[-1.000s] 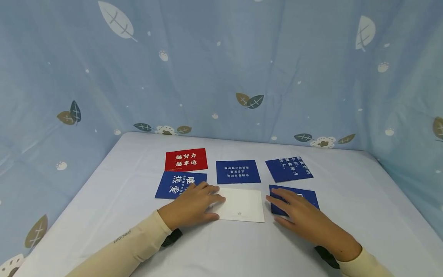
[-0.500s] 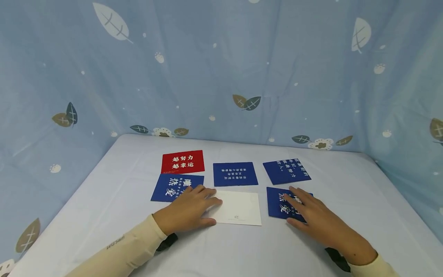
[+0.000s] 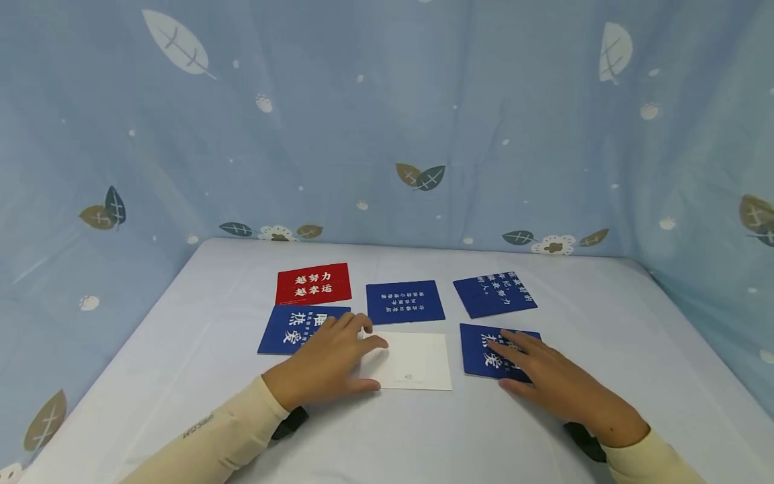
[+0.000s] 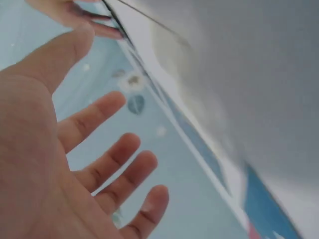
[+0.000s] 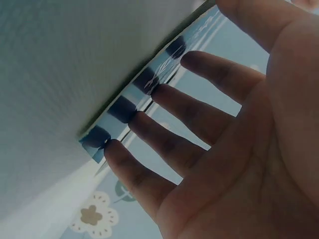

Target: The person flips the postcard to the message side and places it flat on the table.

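My left hand (image 3: pixel 329 359) hovers over the left end of a white card (image 3: pixel 417 363), fingers loosely bent. It overlaps part of a blue card with white characters (image 3: pixel 281 329) lying to the left. In the left wrist view, the fingers (image 4: pixel 122 149) are spread with nothing between them. My right hand (image 3: pixel 550 376) lies over the right part of another blue card (image 3: pixel 474 353), covering some of its characters. Seen from the right wrist, its straight fingertips (image 5: pixel 114 149) reach the glossy card surface (image 5: pixel 122 109), where they are mirrored.
Behind these lie a red card (image 3: pixel 313 284), a blue card in the middle (image 3: pixel 405 302) and a tilted blue card (image 3: pixel 496 294) at right. All rest on a white-covered table (image 3: pixel 387 437). A blue patterned curtain (image 3: pixel 338 121) stands along its back and sides.
My right hand has moved from the left edge of its blue card to the right part, uncovering more characters. The left hand stays by the white card, its fingers slightly more bent.
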